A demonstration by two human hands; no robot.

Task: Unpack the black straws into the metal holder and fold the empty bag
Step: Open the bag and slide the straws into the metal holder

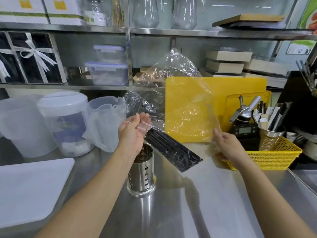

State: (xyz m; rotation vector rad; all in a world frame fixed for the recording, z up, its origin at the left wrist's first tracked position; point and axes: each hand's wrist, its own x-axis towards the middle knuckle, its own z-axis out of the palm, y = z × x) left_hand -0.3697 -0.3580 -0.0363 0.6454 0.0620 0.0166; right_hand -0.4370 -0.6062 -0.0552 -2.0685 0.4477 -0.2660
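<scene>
Two bare hands hold a clear crinkled plastic bag (181, 93) up above the stainless-steel counter (197, 203). The left hand (135, 129) has its fingers curled and pinches one edge of the film, while the right hand (228, 145) grips a bunched lower corner. The bag looks weightless, limp and slippery. It will likely balloon and spring back, so the opposite corners are the best places to take it, and each crease wants pressing flat on the counter. A bundle of long black straws (173, 152) lies slanted on the counter just behind the perforated cylindrical stainless-steel holder (141, 176). Glints on it leave it unclear whether any film wraps it. The straws look light, stiff and prone to rolling and fanning, so gripping them round the middle as one bunch should serve. The holder stands upright beneath the left wrist with something dark inside, probably straws. A yellow plastic cutting board (223, 93) leans behind the bag. A yellow mesh basket (274, 157) sits close by the right hand, and the bag's corner could snag on it. Translucent lidded jugs (65, 121) and a white plastic tray (30, 186) crowd the left side.
</scene>
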